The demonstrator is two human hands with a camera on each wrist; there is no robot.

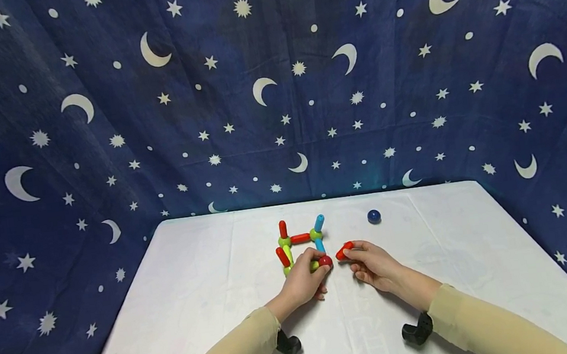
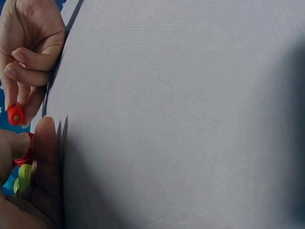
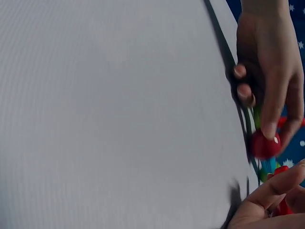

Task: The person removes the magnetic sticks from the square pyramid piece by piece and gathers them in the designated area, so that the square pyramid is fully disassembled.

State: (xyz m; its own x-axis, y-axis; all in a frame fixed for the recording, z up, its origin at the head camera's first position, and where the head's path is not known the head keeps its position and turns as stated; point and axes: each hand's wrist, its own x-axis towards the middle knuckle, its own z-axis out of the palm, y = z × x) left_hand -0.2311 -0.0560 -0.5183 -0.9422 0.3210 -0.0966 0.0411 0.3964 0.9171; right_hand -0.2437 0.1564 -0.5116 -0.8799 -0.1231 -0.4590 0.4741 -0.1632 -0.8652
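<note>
In the head view my left hand (image 1: pixel 299 281) pinches a dark red ball (image 1: pixel 326 262) at the near right corner of a rod-and-ball frame on the table. Green balls (image 1: pixel 284 241) form its other visible corners. A red rod (image 1: pixel 300 238) spans the far side, a blue rod (image 1: pixel 320 246) the right, a yellow-green rod (image 1: pixel 288 252) the left. Red and light blue rods (image 1: pixel 319 222) stand up from corners. Just right of the red ball, my right hand (image 1: pixel 376 267) pinches a loose red rod (image 1: pixel 344 251), apart from the frame. My left fingers hide part of the near side.
A dark blue ball (image 1: pixel 373 216) lies toward the back right of the white-covered table (image 1: pixel 207 330). Behind the table hangs a blue curtain (image 1: pixel 231 106) with moons and stars. Black wrist mounts (image 1: pixel 418 330) hang under both forearms.
</note>
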